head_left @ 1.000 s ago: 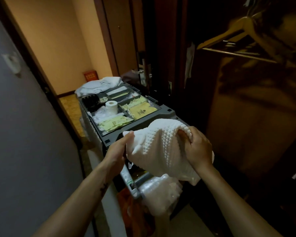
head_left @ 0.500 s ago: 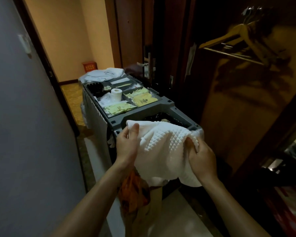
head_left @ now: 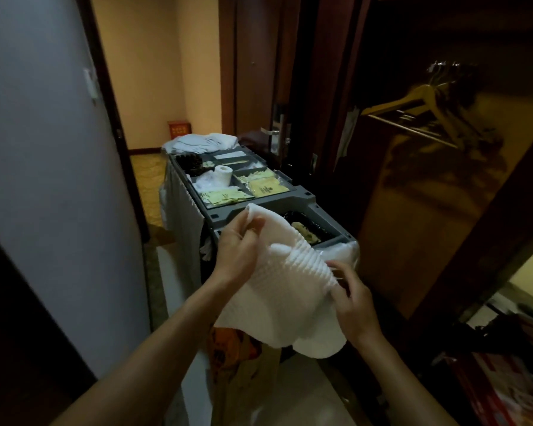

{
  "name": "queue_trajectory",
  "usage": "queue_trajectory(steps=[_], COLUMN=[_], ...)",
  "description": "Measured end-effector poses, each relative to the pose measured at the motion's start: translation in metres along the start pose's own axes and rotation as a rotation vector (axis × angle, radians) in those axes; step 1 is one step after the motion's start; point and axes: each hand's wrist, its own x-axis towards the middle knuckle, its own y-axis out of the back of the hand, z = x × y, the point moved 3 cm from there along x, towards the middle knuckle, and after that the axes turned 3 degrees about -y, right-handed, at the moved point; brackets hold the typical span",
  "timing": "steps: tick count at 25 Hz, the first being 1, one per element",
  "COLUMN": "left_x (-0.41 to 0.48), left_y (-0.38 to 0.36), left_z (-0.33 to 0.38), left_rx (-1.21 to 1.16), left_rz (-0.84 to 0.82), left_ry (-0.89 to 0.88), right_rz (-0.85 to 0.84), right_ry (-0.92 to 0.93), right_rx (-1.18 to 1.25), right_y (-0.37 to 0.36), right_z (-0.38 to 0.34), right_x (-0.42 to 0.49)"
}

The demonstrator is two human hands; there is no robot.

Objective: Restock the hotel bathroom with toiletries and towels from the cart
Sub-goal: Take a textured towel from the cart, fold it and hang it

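A white waffle-textured towel (head_left: 277, 290) hangs in front of me, held by both hands over the near end of the grey housekeeping cart (head_left: 302, 198). My left hand (head_left: 239, 244) pinches its upper left corner. My right hand (head_left: 353, 299) grips its right edge lower down. The cart's top tray holds a toilet paper roll (head_left: 222, 174), yellow sachets (head_left: 225, 196) and yellow packets (head_left: 266, 187). Folded white linen (head_left: 202, 142) lies on the cart's far end.
A grey wall (head_left: 43, 179) stands close on the left. An open wooden wardrobe with hangers (head_left: 419, 103) is on the right. A dark door with a handle (head_left: 273, 130) is behind the cart. An orange bag (head_left: 231, 355) hangs below the towel.
The towel has been drawn off the cart toward me and lower. My left hand rose to pinch the top corner; my right hand slid down the right edge.
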Motion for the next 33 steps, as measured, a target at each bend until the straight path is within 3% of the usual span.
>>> queue_trajectory(steps=[4,9,13,21,29,33], left_x=[-0.024,-0.06,-0.099,-0.202,-0.28,-0.307], left_y=[-0.019,-0.027,-0.021,0.057,0.148,0.198], left_z=[0.012,0.017,0.026,0.055,0.099,0.101], left_rx=[0.199,0.38,0.608,0.74,0.596,0.567], left_rz=[-0.133,-0.128,-0.167,-0.047,0.341,0.453], left_ry=[-0.168,-0.209,-0.286,-0.073,-0.07,-0.035], right_rz=[-0.107,-0.15,-0.332,-0.714,-0.893,-1.011], right_ry=[0.036,0.145,0.184,0.32,0.448,0.485], right_rx=[0.168,0.216,0.251,0.356,0.296,0.313], right_y=[-0.007,-0.007,-0.013,-0.068,-0.136,-0.179], right_z=[-0.019,-0.033,-0.045,-0.102,-0.171,-0.2], right_x=[0.0,-0.01,-0.033,-0.105,-0.177,-0.202])
